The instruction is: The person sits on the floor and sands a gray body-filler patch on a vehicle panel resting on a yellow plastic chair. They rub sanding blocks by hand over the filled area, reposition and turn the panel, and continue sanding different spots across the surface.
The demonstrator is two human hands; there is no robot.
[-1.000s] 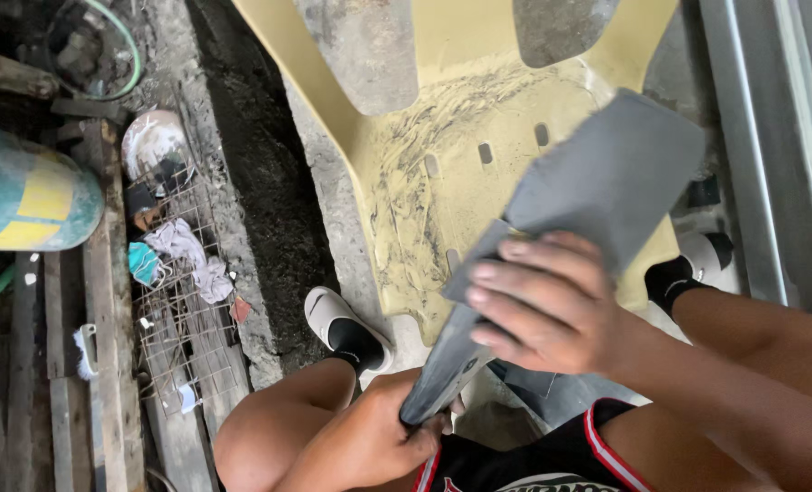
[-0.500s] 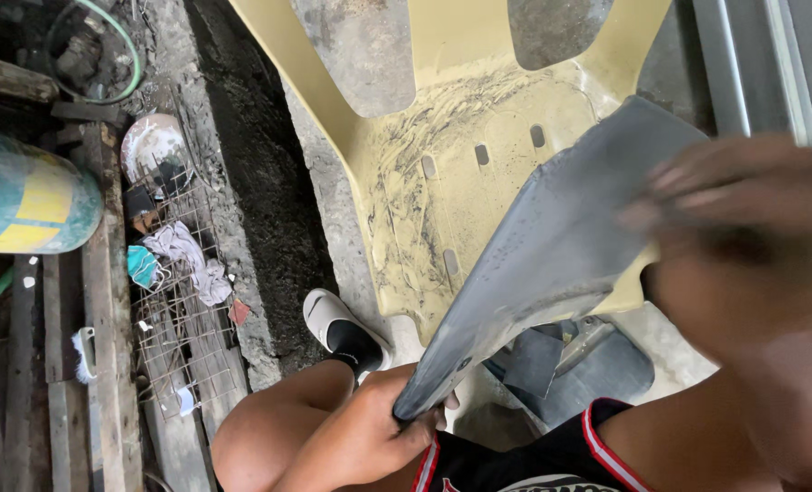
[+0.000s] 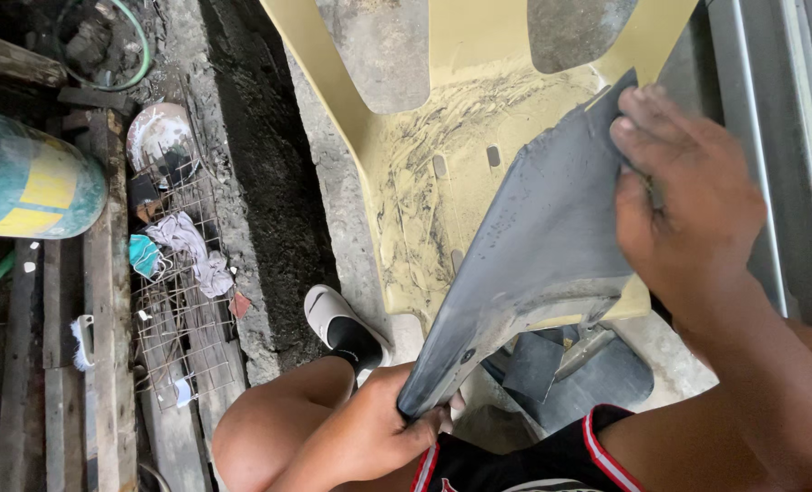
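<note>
Right now my left hand (image 3: 383,424), low in the middle of the frame, is closed around the narrow lower end of a long grey panel (image 3: 538,246), fingers curled tight on its edge. That grey panel runs up diagonally from there to the upper right, where its wide end lies across the seat of a dusty yellow plastic chair (image 3: 428,173). My right hand (image 3: 693,205) lies on that wide end at the right of the frame, fingers together and pressed flat against the grey surface, the fingertips (image 3: 626,132) near the panel's top edge; whether anything sits under the palm I cannot tell. The chair seat is streaked with grey dust and scuff marks around its small slots. Below the panel, between my knees, a dark grey part (image 3: 570,369) lies on the concrete floor (image 3: 333,196). My foot in a white shoe (image 3: 328,314) with a black sock stands at the centre-left, beside a dark gutter. On the left edge lies a green and yellow cylinder (image 3: 28,178), and just right of it a wire mesh (image 3: 183,328) carries rags and a round white lid.
</note>
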